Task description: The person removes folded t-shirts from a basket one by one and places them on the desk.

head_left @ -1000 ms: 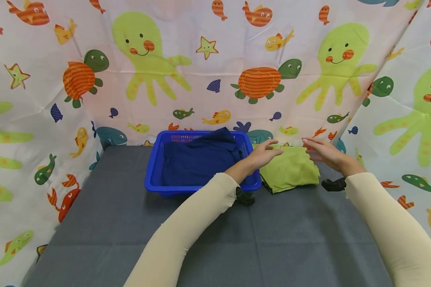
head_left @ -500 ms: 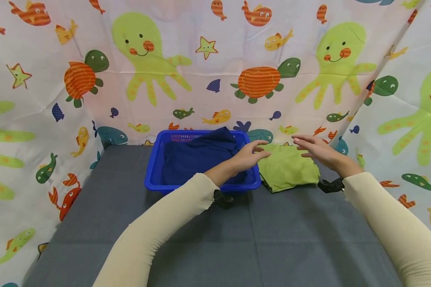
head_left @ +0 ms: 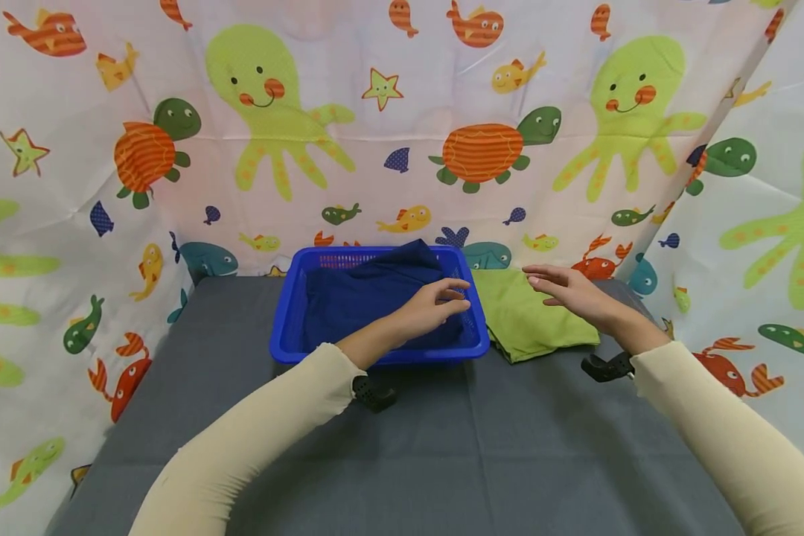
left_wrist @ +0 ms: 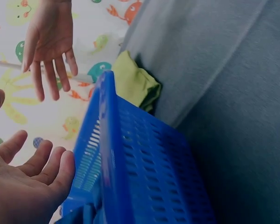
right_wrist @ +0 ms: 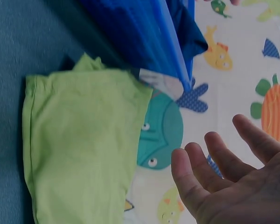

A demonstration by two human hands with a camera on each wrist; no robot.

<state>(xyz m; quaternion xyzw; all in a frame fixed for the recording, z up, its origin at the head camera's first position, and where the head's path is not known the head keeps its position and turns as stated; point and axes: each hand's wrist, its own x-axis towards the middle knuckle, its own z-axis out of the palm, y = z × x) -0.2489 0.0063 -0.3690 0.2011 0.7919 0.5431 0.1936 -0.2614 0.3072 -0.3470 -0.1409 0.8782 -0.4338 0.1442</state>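
A blue plastic basket with perforated sides stands near the back of the grey table, dark navy cloth bunched inside it. To its right lies a folded lime-green cloth. My left hand hovers over the basket's right part, fingers loosely bent, with nothing in its grasp. Above the green cloth is my right hand, fingers extended and palm turned left, also holding nothing. In the left wrist view, both the left hand and the right hand show spread fingers beside the basket's rim.
A white curtain printed with sea animals hangs behind the table and along both sides. Grey fabric covers the tabletop in front of the basket. A black wrist device sits under the left wrist, another under the right.
My left hand has moved left, from beside the green cloth to over the basket. My right hand has shifted a little left, over the green cloth. Basket and cloths stay in place.
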